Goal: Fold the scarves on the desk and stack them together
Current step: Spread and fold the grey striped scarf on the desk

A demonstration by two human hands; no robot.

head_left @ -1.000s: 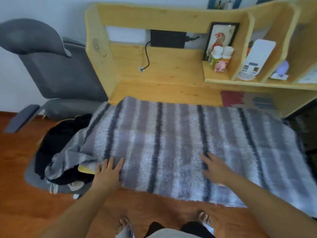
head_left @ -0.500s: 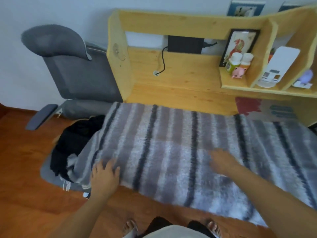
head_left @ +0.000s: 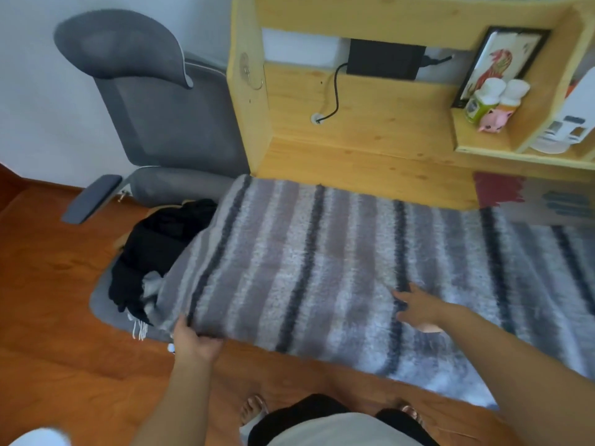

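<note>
Head view: a broad striped scarf (head_left: 322, 268) in grey, white and dark bands lies spread flat across the tabletop (head_left: 354, 162), its near edge hanging over the front and its left end draping toward a black scarf (head_left: 154, 249) heaped on the seat of a grey chair (head_left: 167, 123). The left hand (head_left: 194, 341) grips the near-left corner of the striped scarf, fingers curled under the edge with the thumb on top. The right hand (head_left: 418, 309) lies flat on the cloth with fingers straight, pressing it down and holding nothing.

The fabric looks fuzzy, soft and light, likely to sag and slide rather than keep a crease, so corners and edges seem the best places to hold. Fringe shows at the left end. Two small bottles (head_left: 492, 99) on the shelf carry labels too blurred to read; no other writing is legible.
</note>
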